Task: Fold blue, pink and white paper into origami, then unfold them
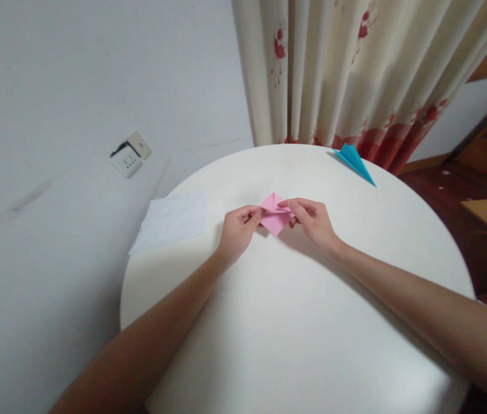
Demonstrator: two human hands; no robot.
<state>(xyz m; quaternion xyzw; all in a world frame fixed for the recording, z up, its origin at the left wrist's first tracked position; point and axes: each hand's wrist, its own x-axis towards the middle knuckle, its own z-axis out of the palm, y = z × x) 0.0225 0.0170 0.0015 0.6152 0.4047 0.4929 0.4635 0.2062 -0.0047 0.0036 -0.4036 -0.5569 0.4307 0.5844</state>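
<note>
A small folded piece of pink paper [275, 224] is held over the middle of the white round table, its outline a diamond with a crease or flap running across. My left hand [238, 229] pinches its left corner between thumb and fingers. On the opposite side, my right hand [312, 221] grips the right corner, thumb and fingers closed on the paper. Parts of both side corners are hidden under my fingers.
A blue paper plane [355, 164] lies near the far right edge of the round table [243, 345]. White sheets of paper [174, 221] rest at the left edge, by a wall with a socket [126, 161]. A curtain [333, 75] hangs behind the table.
</note>
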